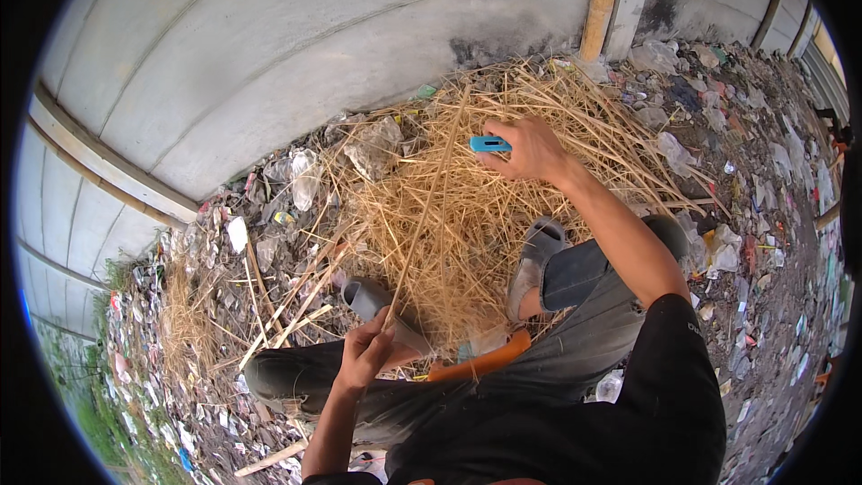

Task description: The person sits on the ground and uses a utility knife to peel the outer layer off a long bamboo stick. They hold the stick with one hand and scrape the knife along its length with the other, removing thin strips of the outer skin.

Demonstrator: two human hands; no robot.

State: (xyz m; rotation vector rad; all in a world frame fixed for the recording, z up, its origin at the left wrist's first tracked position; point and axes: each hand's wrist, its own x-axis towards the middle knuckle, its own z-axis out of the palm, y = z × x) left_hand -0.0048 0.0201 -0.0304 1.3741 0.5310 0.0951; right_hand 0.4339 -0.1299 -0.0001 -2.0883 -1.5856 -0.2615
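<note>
Closed round the near end of a long, thin bamboo strip [427, 216], my left hand [364, 350] is low over my left leg. The strip slants up and away over a heap of pale straw-like shavings [467, 238]. My right hand [530, 148] grips a blue utility knife [489, 143] above the far part of the heap, to the right of the strip. The knife's handle points left; I cannot make out a blade. A gap shows between knife and strip in this view.
Grey wall panels [359, 27] rise behind the heap, with a bamboo post [602, 4] against them. My grey shoes [543, 238] flank the shavings. An orange curved object [485, 357] lies between my legs. Plastic litter [754, 162] covers the ground; loose strips [301, 305] lie at left.
</note>
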